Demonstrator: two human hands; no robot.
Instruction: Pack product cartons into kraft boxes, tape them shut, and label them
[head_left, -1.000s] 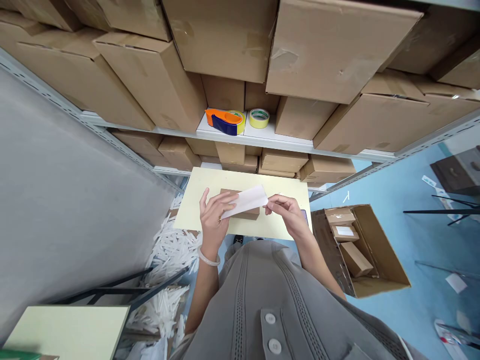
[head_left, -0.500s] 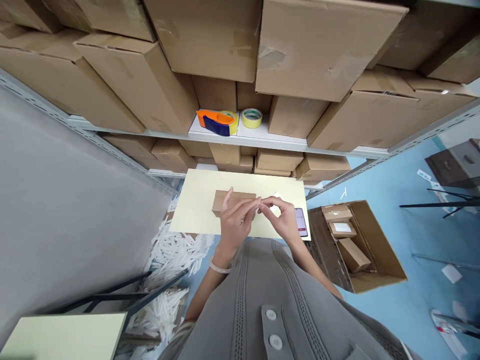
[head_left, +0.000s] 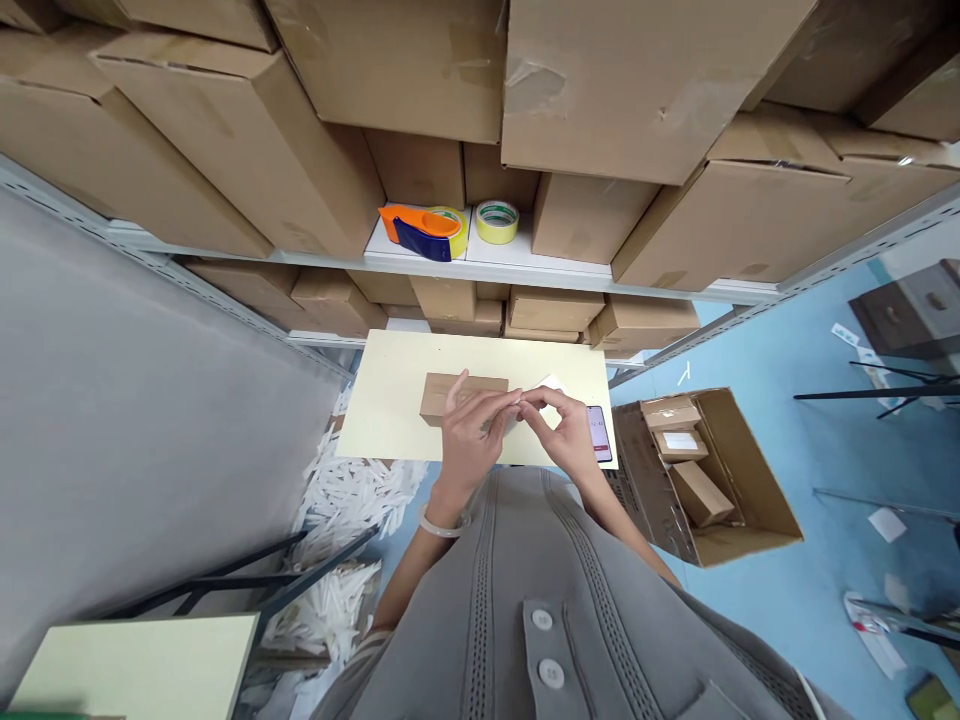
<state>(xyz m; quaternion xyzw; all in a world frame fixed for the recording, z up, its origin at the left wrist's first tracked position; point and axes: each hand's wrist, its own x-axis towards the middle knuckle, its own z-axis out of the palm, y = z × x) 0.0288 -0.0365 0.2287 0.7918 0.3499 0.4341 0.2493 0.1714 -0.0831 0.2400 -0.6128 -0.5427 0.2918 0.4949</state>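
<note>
Fingertips (head_left: 511,403) of the left hand (head_left: 469,438) and those of the right hand (head_left: 568,432) meet at the middle of the frame. Thumb and forefinger on each side are pressed together in a fine pinch and the other fingers are loosely curled. Between them is a white slip (head_left: 553,383). Only a corner of it shows just above the right hand, so its shape cannot be told. A tip-to-tip grip like this probably suits something thin and limp, which a full grasp would crumple.

Both hands hover low over a pale yellow table (head_left: 390,410). The left hand partly covers a small cardboard box (head_left: 448,393), which lies flat with its broad face up, just left of the pinch. That seems to keep the face steady and close to the fingers. A phone (head_left: 598,433) lies screen-up at the table's right edge, just beside the right wrist and likely within easy glance.

At centre right of the frame an open carton (head_left: 759,478) stands on the blue floor beside the table, with similar little boxes (head_left: 697,492) inside. In the upper middle a shelf (head_left: 540,268) carries an orange tape dispenser (head_left: 420,230) and a yellow tape roll (head_left: 496,220) between stacked cartons. White strips (head_left: 352,500) are heaped on the floor at the lower left.
</note>
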